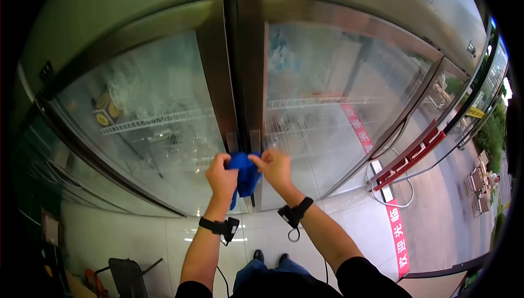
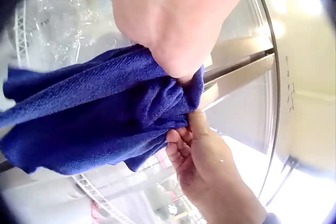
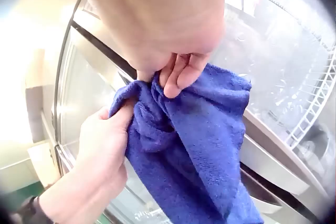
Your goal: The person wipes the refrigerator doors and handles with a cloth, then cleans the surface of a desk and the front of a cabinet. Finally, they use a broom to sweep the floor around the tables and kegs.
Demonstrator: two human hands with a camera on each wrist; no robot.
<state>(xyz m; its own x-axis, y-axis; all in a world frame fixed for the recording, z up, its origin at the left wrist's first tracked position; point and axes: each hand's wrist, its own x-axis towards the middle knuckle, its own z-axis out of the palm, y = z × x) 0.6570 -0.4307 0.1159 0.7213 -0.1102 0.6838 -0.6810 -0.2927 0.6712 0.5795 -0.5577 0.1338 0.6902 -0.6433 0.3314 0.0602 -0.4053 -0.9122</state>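
Our left hand (image 2: 170, 29) and right hand (image 2: 203, 155) pinch a blue cloth (image 2: 89, 116), seemingly arranging it. We should likely straighten it next.

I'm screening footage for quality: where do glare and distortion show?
Head view: lens distortion bows the glass doors, with black corners; left wrist view: blown-out white at lower right; right wrist view: glare along the left side, though the blue cloth shows texture.
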